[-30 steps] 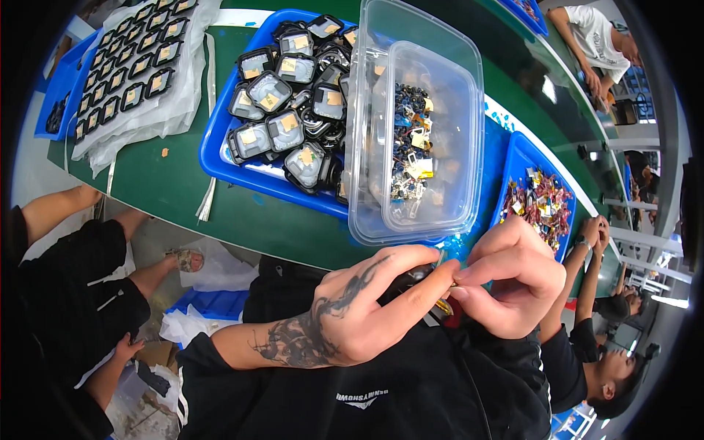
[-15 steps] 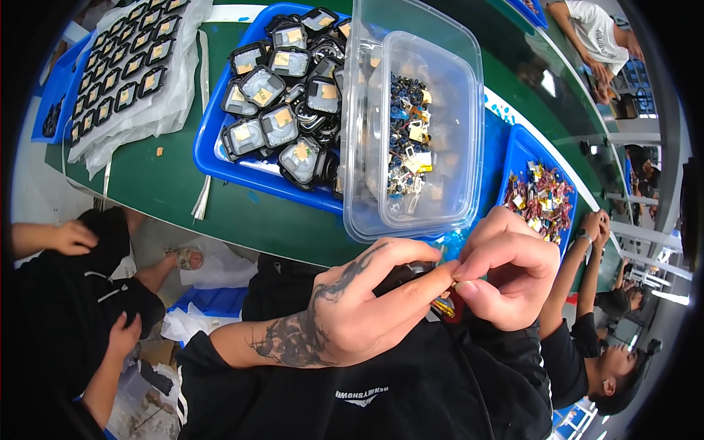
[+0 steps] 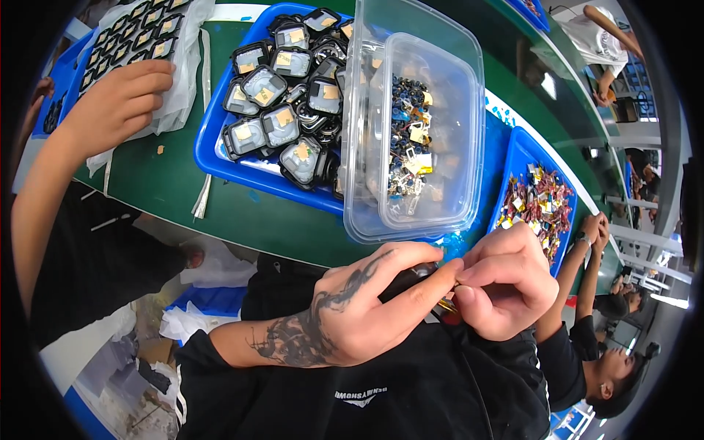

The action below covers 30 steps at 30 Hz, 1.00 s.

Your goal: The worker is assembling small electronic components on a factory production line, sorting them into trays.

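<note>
In front of my chest, my left hand [image 3: 370,308] is closed round a black, rounded part [image 3: 408,281], mostly hidden behind the fingers. Its index finger points right and meets my right hand [image 3: 510,279]. The right thumb and index finger pinch at that fingertip, on something too small to name. A bit of yellow and red shows below the fingers. Just beyond my hands stands a clear plastic container [image 3: 469,147] with small electronic parts [image 3: 412,132] in it.
A blue tray [image 3: 257,173] of black watch-like cases lies left of the container. At right stands a blue tray [image 3: 513,150] of wired parts. Far left, a co-worker's hand [image 3: 121,106] is over a white sheet [image 3: 187,73] with rows of black cases. Another co-worker [image 3: 579,367] sits at right.
The co-worker at left has raised an arm and reached over the sheet of cases. My hands stay together, with the right one shifted only slightly. The far person in white has moved an arm.
</note>
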### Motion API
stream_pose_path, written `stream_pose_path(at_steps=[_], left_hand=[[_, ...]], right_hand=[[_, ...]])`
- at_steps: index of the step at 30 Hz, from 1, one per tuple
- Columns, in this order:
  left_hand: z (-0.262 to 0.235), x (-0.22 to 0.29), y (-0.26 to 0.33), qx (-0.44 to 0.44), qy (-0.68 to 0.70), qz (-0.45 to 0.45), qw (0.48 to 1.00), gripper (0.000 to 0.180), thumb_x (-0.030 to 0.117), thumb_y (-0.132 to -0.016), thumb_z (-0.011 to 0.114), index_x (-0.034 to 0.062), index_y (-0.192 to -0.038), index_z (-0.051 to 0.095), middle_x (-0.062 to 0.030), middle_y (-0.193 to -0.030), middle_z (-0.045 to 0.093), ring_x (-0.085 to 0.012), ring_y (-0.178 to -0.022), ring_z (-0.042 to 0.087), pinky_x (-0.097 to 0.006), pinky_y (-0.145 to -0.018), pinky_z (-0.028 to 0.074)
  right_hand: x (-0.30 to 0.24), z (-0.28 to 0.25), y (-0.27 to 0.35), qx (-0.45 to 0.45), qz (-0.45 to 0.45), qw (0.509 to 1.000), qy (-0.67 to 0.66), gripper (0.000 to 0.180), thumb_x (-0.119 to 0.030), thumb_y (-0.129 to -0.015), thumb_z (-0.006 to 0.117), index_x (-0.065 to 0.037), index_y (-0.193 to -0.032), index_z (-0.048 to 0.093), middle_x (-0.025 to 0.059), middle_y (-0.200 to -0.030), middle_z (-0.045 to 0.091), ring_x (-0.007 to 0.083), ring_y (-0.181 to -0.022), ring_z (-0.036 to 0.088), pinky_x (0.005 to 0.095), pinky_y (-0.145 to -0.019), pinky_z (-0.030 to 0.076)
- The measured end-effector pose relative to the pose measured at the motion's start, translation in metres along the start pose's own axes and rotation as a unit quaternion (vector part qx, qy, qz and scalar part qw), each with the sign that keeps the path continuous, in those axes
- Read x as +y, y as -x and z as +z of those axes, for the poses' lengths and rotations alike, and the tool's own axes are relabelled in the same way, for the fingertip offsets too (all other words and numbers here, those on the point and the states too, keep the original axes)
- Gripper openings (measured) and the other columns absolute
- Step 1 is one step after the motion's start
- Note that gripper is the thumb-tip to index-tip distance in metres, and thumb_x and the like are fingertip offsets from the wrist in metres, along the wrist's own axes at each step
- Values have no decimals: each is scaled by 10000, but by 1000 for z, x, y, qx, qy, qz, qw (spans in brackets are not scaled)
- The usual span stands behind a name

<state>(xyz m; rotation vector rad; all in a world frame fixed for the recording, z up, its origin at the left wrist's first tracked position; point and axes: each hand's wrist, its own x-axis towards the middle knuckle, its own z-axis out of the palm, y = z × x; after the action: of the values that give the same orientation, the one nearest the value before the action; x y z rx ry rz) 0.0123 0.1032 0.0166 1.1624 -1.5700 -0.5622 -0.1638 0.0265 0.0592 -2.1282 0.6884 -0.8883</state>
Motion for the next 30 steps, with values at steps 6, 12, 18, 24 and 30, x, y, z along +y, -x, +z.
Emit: stream_pose_path(at_steps=[6,12,18,24,30], left_hand=[[0,0,2,-1,-78,54,996,378,29,-686,785,75,-1057,734,-100,-1059,642,-188,-814,672,-251,-645,574],[-1,0,1,4,-93,73,993,344,27,-713,771,37,-1054,725,-127,-1064,642,-192,-826,679,-259,-641,581],[3,-3,3,9,-91,58,994,342,17,-716,764,47,-1056,728,-116,-1049,642,-194,-844,674,-262,-651,580],[3,-1,-2,-3,-7,-21,1000,367,-38,-656,745,53,-1012,744,-89,-1015,644,-187,-816,660,-287,-653,557],[5,-1,-1,14,47,-39,998,319,-52,-682,741,34,-989,741,-92,-962,654,-177,-779,656,-273,-622,532]], right_hand=[[6,0,1,-16,27,999,-43,173,-22,-695,769,-5,-846,686,81,-762,609,157,-652,551,258,-532,430],[5,4,1,-12,28,999,-34,160,-22,-705,759,3,-827,659,88,-759,615,172,-669,566,265,-565,443],[12,9,8,20,36,997,-68,186,-9,-726,760,10,-852,625,93,-766,618,179,-686,576,274,-589,453],[0,3,7,31,144,981,-127,160,20,-753,727,39,-885,639,112,-831,666,177,-699,592,277,-626,474],[1,-3,-2,-37,38,999,-10,181,13,-731,758,31,-899,693,114,-838,680,189,-723,625,284,-630,504]])
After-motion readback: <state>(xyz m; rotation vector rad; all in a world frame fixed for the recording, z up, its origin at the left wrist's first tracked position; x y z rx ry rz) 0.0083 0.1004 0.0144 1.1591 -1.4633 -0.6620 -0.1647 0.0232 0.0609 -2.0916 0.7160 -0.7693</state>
